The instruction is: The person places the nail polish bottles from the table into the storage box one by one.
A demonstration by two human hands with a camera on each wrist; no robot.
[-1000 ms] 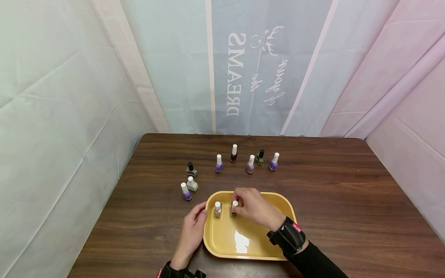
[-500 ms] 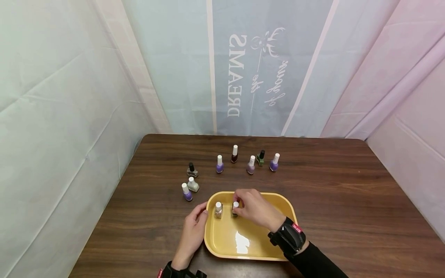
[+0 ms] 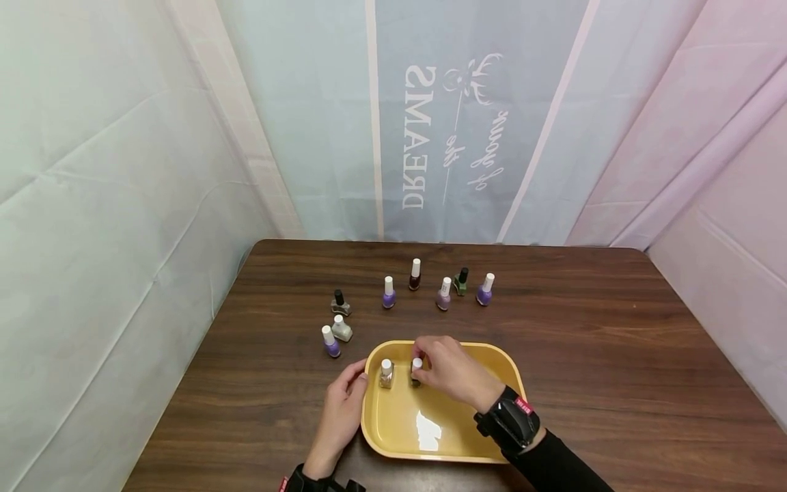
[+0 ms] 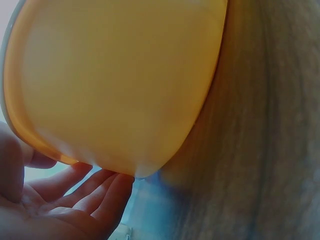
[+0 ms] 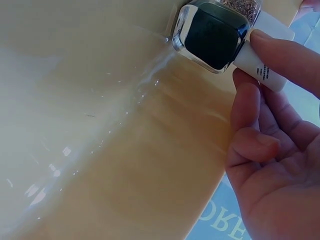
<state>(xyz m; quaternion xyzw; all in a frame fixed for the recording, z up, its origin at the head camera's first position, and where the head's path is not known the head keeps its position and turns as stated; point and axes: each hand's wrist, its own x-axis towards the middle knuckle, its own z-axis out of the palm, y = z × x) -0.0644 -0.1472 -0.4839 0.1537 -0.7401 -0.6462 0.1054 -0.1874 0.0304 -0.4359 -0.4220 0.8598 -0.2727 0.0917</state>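
My right hand (image 3: 451, 369) pinches the white cap of a dark nail polish bottle (image 5: 212, 35) between thumb and fingers. The bottle stands upright in the yellow tray (image 3: 393, 441), towards its back wall. Left of it in the tray is a clear nail polish bottle with glittery contents (image 3: 386, 374) and a white cap; the right wrist view shows part of it behind the dark one. My left hand (image 3: 341, 410) grips the tray's left side near the back corner. In the left wrist view its fingers (image 4: 112, 200) lie against the outer wall, with the thumb at the rim.
Beyond the tray stand purple (image 3: 389, 294), dark brown (image 3: 415, 275), mauve (image 3: 443, 295), green (image 3: 460, 282) and another purple polish bottle (image 3: 484, 292). To the left are a grey one with black cap (image 3: 340, 304), a whitish one (image 3: 341, 329) and a purple one (image 3: 330, 342). Curtains surround the wooden table (image 3: 615, 383).
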